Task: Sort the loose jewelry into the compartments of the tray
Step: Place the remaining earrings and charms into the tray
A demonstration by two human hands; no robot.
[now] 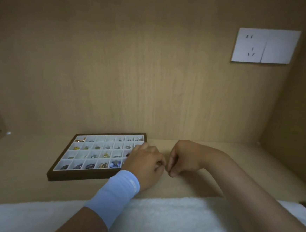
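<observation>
1. We locate the tray [81,176] on the worktop [25,170], left of centre, with its far edge near the wooden back panel [133,77].
2. The tray has a dark brown rim and small white compartments in four rows. Most visible compartments hold jewelry [103,165] (the pieces are too small to identify).
3. Our left hand [145,162], with a light-blue wristband [117,191] on the wrist, lies over the right end of the tray and hides the compartments there.
4. Our right hand [183,158] is just right of the tray and low over the worktop, with the wrist bent and the fingers curled downward.
5. The fingertips of both hands meet beside the tray's near right corner. Both hands are curled narrow. We cannot tell whether a piece is held between them.
6. A white fleecy cloth [158,220] covers the near edge, under both forearms.
7. A white socket plate [265,46] sits on the back panel, upper right.
</observation>
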